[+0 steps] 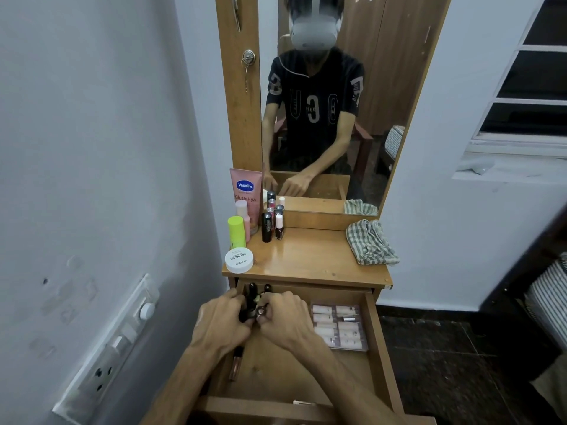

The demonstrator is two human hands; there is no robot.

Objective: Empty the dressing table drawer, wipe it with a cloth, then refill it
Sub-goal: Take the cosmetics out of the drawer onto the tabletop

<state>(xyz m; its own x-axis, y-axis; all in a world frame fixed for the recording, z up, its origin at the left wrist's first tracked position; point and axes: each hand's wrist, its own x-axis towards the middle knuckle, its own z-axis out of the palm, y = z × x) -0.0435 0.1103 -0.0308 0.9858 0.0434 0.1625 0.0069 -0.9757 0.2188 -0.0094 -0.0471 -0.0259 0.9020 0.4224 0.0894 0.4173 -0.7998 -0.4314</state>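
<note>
The wooden drawer (376,338) of the dressing table is pulled out below the tabletop. Both hands are inside its far left corner, side by side. My left hand (222,322) is closed around several dark cosmetic tubes (252,291). My right hand (283,317) pinches a small dark bottle (262,311) between the two hands. A clear box of pale nail tips (337,326) lies at the drawer's right. A slim lip gloss tube (235,365) lies along its left wall. A checked cloth (369,242) sits crumpled on the tabletop's right.
On the tabletop (306,259) at the left stand a pink Vaseline tube (246,191), a lime-capped bottle (237,228), small nail polish bottles (273,220) and a white round jar (239,260). A mirror (331,102) rises behind. A wall switchboard (122,338) is at left.
</note>
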